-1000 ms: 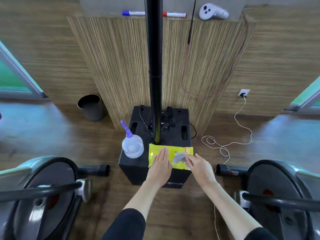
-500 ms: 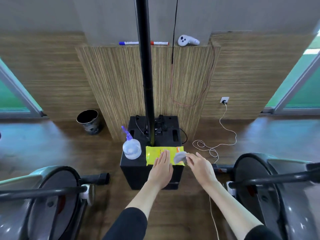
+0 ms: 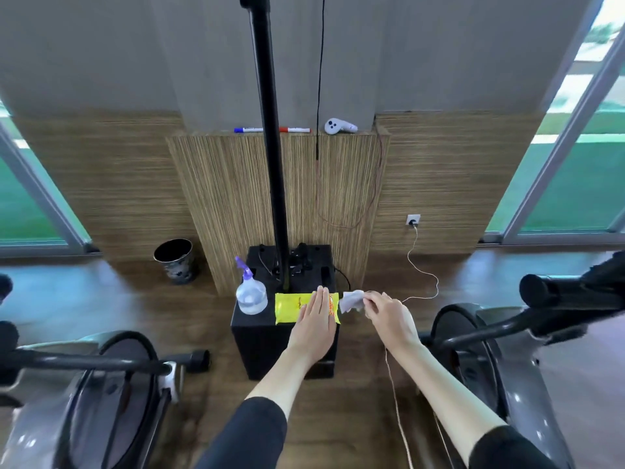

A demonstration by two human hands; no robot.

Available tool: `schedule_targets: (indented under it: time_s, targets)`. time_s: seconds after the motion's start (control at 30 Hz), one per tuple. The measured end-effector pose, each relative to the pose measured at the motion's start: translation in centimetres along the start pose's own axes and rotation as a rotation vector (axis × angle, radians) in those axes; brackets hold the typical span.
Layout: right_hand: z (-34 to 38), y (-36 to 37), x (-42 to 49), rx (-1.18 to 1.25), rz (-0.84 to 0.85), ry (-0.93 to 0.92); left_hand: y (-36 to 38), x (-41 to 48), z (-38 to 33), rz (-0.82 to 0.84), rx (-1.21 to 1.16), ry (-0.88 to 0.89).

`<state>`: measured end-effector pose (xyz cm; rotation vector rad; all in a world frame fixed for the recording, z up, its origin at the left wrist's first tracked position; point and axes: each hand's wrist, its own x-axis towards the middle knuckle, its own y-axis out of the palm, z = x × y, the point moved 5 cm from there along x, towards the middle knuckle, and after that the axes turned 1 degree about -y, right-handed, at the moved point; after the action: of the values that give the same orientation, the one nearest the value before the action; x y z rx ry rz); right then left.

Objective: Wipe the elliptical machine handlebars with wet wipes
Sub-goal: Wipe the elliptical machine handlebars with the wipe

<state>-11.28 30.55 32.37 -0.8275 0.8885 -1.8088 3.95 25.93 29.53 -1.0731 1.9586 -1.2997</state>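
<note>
No writing can be read anywhere in the frame. The yellow wipes pack (image 3: 290,309) at lower centre carries small red print in its middle and an orange label strip (image 3: 333,304) at its right end, both too blurred to make out. The two markers (image 3: 251,130) on the ledge at upper centre have white barrels with marks too small to read.

Small gym room. One elliptical (image 3: 111,394) at left, second elliptical (image 3: 500,360) at right, each with black handlebar (image 3: 84,362). Wood floor (image 3: 355,418), wood-panel wall (image 3: 439,184), tall windows (image 3: 558,198), green lawn (image 3: 20,204) outside.
</note>
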Motion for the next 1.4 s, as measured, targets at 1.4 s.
schedule_targets:
  time_s: [1.4]
  targets:
    - [0.9, -46.4, -21.0, 0.158, -1.232, -0.538, -21.4, -11.2, -36.4, -0.547, -0.107, 0.512]
